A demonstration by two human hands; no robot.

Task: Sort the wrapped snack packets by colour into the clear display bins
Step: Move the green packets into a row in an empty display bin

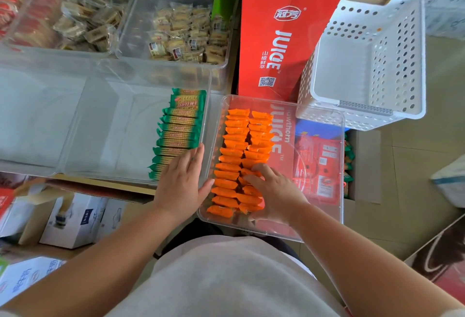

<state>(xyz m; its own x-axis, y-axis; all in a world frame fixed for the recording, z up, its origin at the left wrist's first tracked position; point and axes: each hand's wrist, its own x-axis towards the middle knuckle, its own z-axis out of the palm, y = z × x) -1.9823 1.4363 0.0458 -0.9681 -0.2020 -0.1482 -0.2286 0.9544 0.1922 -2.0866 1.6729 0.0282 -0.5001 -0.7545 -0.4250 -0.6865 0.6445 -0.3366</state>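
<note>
Beside one green packet row (180, 135) lie two orange packet rows (235, 145).

Orange packets (234, 145) stand in two rows, roughly two dozen in all. About eleven green packets (180, 128) show. One white basket (402, 52) stands by.

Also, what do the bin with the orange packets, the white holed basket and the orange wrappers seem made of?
Bin: clear rigid plastic, glossy; the red carton shows through it.
White basket: opaque moulded plastic, fairly matte, with rows of round holes.
Orange wrappers: probably thin plastic film, slightly shiny, crimped ends.
</note>
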